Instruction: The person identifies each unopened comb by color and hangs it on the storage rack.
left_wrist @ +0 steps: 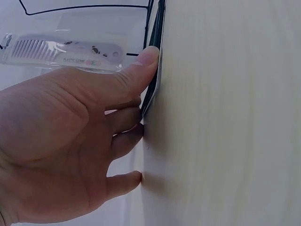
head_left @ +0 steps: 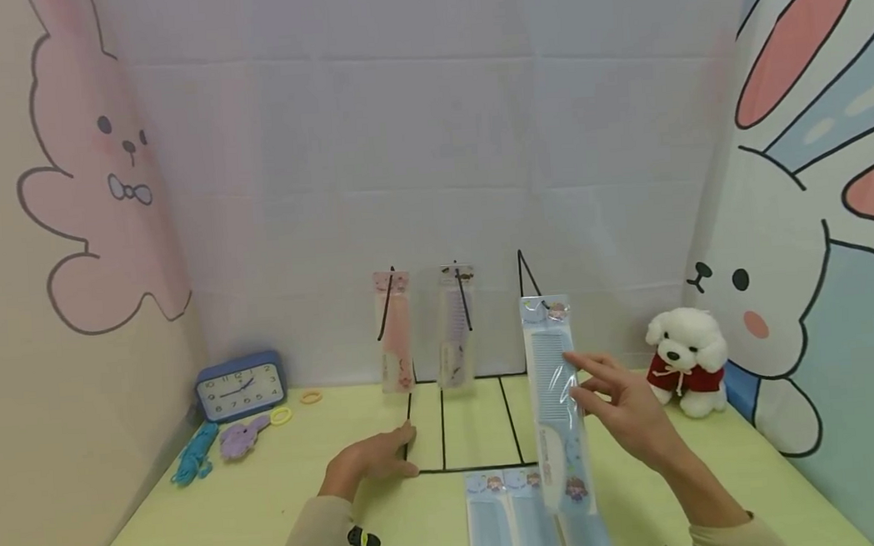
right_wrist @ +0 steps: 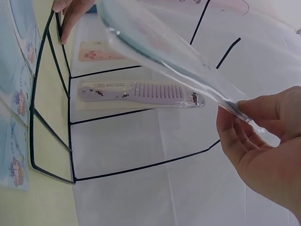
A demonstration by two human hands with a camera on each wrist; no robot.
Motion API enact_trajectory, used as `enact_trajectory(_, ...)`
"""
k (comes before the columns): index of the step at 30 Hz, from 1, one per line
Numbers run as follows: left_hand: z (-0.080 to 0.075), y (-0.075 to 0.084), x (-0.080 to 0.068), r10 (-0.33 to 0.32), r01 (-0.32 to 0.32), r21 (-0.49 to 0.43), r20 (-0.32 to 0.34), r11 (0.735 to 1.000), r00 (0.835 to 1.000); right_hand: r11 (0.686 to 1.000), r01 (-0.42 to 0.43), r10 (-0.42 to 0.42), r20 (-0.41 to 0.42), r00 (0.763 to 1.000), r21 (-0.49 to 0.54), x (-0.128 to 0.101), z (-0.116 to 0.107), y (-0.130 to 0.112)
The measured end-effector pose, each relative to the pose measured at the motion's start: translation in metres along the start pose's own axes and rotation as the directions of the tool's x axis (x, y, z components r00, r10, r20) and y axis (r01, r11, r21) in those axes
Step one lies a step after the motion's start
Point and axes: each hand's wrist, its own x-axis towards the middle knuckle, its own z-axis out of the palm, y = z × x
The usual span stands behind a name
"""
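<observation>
My right hand (head_left: pixel 629 407) pinches the edge of a packaged blue comb (head_left: pixel 554 420) between thumb and fingers. The package hangs upright in front of the rack's right hook, its top overlapping the hook's tip in the head view. My left hand (head_left: pixel 373 461) rests at the left front of the black wire rack's base (head_left: pixel 486 468), its fingertips down on the wire and table. A packaged pink comb (head_left: pixel 396 334) hangs on the left hook and a packaged purple comb (head_left: pixel 453 330) on the middle one, also visible as the purple comb (right_wrist: pixel 136 92) in the right wrist view.
Several packaged blue combs (head_left: pixel 498 528) lie at the table's front. On the left are a blue clock (head_left: pixel 241 387), a blue cord bundle (head_left: pixel 195 455), a purple item (head_left: pixel 242 438), a yellow ring (head_left: pixel 280 415) and an orange ring (head_left: pixel 311 396). A white plush dog (head_left: pixel 688 358) sits right.
</observation>
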Motion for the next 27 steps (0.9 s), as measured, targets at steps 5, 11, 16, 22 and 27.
enact_trajectory(5,0.001,0.0,-0.001,0.001,0.0,-0.023,0.012,1.0,1.0,1.0,-0.018,0.018,0.106,0.994,0.0,0.003,0.001,0.005)
enact_trajectory(11,0.0,-0.002,-0.001,0.014,-0.013,-0.052,0.022,0.999,1.0,0.999,-0.042,0.042,0.16,0.986,-0.001,0.015,0.002,0.015)
enact_trajectory(16,-0.002,-0.004,0.0,0.018,-0.017,-0.021,0.005,1.0,1.0,0.997,-0.043,0.051,0.147,0.988,-0.056,0.035,0.004,0.027)
enact_trajectory(22,-0.002,-0.004,-0.001,0.016,-0.016,-0.044,0.005,0.999,1.0,0.995,-0.08,0.086,0.111,0.99,-0.057,0.06,0.006,0.038)
enact_trajectory(27,0.0,-0.003,-0.002,0.019,-0.019,-0.049,0.008,0.999,1.0,0.988,-0.156,0.156,0.077,0.985,-0.011,0.078,0.009,0.052)
